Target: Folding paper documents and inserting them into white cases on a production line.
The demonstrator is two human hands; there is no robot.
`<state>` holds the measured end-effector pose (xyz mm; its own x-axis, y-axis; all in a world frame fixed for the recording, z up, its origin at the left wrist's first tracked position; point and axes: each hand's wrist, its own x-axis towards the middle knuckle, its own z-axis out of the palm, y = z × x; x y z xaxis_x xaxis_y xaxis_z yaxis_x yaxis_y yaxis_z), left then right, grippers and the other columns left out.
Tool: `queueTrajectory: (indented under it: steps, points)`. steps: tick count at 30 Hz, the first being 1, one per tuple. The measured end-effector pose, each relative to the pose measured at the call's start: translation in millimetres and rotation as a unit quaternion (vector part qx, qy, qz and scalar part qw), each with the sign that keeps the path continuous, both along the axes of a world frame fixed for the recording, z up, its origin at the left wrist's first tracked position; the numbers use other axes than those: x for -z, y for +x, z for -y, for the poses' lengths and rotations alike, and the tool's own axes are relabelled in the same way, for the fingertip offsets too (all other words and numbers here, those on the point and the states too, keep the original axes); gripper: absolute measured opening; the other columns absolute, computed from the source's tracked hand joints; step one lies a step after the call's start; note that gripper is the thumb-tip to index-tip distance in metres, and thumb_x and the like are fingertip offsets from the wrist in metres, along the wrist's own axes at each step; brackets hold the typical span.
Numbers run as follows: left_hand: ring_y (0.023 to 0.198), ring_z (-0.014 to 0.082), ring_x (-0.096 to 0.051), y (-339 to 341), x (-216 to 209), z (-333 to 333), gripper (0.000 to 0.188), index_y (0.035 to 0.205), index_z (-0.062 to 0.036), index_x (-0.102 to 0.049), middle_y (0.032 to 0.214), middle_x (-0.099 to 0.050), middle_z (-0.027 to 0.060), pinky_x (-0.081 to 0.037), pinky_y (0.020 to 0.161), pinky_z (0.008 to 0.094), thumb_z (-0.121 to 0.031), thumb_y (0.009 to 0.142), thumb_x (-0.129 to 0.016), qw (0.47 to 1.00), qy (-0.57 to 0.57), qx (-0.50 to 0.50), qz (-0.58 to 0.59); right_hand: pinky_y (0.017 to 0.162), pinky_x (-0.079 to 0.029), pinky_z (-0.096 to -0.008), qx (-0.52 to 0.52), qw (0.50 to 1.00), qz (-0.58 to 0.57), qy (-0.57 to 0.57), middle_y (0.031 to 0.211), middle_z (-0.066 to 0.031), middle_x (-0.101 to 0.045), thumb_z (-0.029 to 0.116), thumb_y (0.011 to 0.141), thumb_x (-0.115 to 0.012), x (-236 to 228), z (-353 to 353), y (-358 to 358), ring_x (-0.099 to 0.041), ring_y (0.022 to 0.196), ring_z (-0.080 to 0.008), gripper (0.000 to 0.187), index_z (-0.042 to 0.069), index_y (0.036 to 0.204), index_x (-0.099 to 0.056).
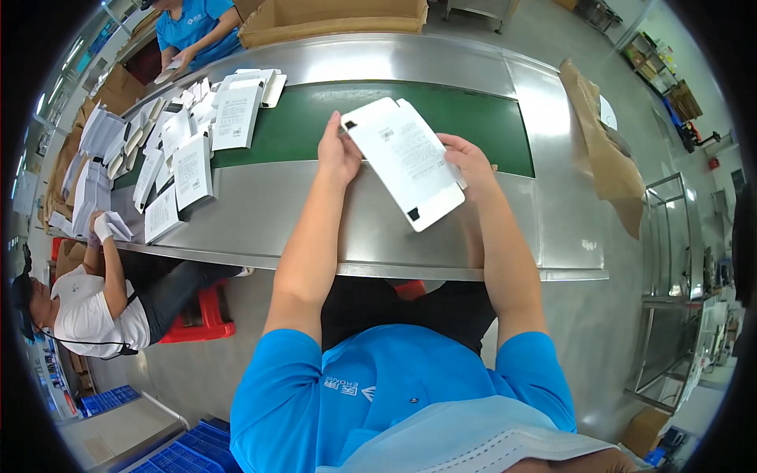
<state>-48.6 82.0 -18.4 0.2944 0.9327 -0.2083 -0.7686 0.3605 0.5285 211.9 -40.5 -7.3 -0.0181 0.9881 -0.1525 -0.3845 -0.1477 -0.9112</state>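
A flat white carton [404, 162] with small print and a dark patch near each of two corners is tilted between my hands, above the metal table edge and the green belt. My left hand [339, 151] grips its left edge near the upper corner, fingers partly hidden behind it. On the opposite edge, my right hand [471, 164] holds it beside a flap that sticks out. To the left lies a heap of similar white cartons [236, 114], some flattened and some folded.
The green conveyor belt [315, 126] runs along the steel table [441, 236]. A large cardboard box [335, 17] stands at the far side. Brown paper [611, 158] hangs over the right end. Co-workers sit at far left and left, one on a red stool [206, 319].
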Motion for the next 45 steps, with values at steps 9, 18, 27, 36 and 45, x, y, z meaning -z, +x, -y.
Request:
queueTrajectory:
  steps: [9, 18, 27, 36, 45]
  points:
    - [0.105, 0.0216, -0.066, 23.0, -5.2, 35.2, 0.037, 0.134, -0.0011, -0.056, 0.119, -0.069, 0.0123, -0.053, 0.092, 0.0370, -0.026, 0.106, -0.054, 0.900, 0.166, 0.118, -0.386, 0.093, -0.049, -0.0392, 0.239, 0.796, 0.534, 0.157, 0.117, -0.0101, -0.064, 0.011, 0.082, -0.073, -3.9, 10.1, -43.1, -0.063, 0.103, -0.0261, 0.050, 0.008, 0.129, -0.058]
    - [0.093, 0.0372, -0.067, 45.1, -11.8, 64.1, 0.036, 0.105, 0.0020, -0.061, 0.100, -0.069, 0.0233, -0.051, 0.083, 0.0429, -0.033, 0.100, -0.062, 0.700, 0.353, 0.207, -0.586, 0.089, -0.050, -0.0391, 0.052, 0.870, 0.487, -0.059, 0.115, -0.0141, -0.068, 0.026, 0.087, -0.070, -14.7, 6.7, -36.4, -0.067, 0.100, -0.0284, 0.042, 0.002, 0.122, -0.065]
    - [0.110, 0.0366, -0.066, 22.2, -72.4, 87.7, 0.059, 0.129, -0.0040, -0.049, 0.118, -0.067, 0.0212, -0.053, 0.090, 0.0441, -0.039, 0.089, -0.075, 0.557, 0.408, 0.262, -0.675, 0.087, -0.048, -0.0301, 0.018, 0.982, 0.188, -0.011, 0.105, -0.0043, -0.070, 0.010, 0.095, -0.060, -21.0, 11.2, -26.4, -0.063, 0.095, -0.0123, 0.029, 0.000, 0.121, -0.067]
    - [0.113, 0.0404, -0.064, 27.3, -71.6, 108.2, 0.084, 0.143, 0.0015, -0.037, 0.131, -0.058, 0.0247, -0.054, 0.090, 0.0468, -0.040, 0.083, -0.080, 0.461, 0.456, 0.192, -0.736, 0.083, -0.049, -0.0297, 0.069, 0.978, 0.198, -0.002, 0.099, -0.0022, -0.068, 0.010, 0.096, -0.060, -9.3, 6.4, -25.4, -0.061, 0.093, -0.0106, 0.022, 0.003, 0.116, -0.066]
    - [0.100, 0.0335, -0.071, 35.1, -39.7, 80.3, 0.039, 0.113, 0.0068, -0.064, 0.105, -0.072, 0.0226, -0.055, 0.085, 0.0432, -0.021, 0.088, -0.075, 0.639, 0.421, 0.212, -0.608, 0.084, -0.050, -0.0319, 0.327, 0.627, 0.644, 0.292, 0.109, -0.0101, -0.059, 0.018, 0.091, -0.072, -17.0, 8.9, -28.5, -0.056, 0.103, -0.0164, 0.036, 0.002, 0.119, -0.056]
